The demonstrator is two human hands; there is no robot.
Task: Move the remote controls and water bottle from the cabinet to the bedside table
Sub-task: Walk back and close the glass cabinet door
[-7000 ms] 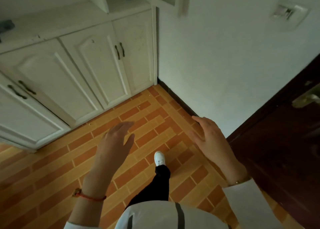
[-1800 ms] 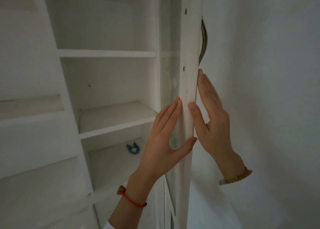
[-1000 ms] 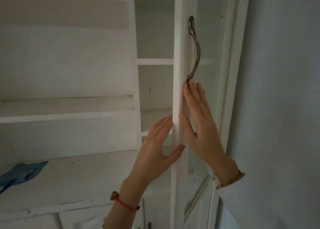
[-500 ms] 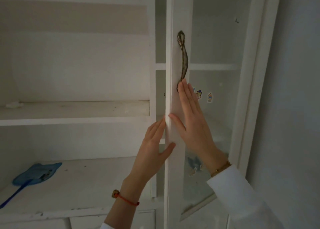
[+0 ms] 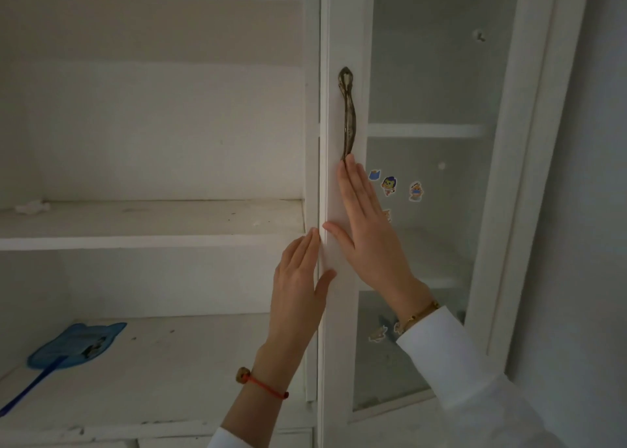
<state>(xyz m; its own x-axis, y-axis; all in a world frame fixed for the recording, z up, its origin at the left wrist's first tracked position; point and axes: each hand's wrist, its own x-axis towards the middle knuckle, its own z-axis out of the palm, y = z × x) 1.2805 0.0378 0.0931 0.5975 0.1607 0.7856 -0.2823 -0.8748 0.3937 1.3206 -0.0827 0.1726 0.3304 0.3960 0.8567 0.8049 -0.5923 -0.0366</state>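
I face a white cabinet with a glass door swung almost against its frame. My right hand lies flat on the door's white stile, fingertips just under the dark metal handle. My left hand rests on the door's left edge, thumb on the stile and fingers flat beside it. Both hands are empty, fingers straight. No remote control or water bottle is in view.
Open white shelves run to the left. A blue fly swatter lies on the lower shelf at far left. Small cartoon stickers are on the glass. A white wall stands at the right.
The glass door has swung from wide open to nearly flush with the cabinet, with both hands staying on its edge. My view has shifted left, bringing the open shelves and fly swatter into sight.
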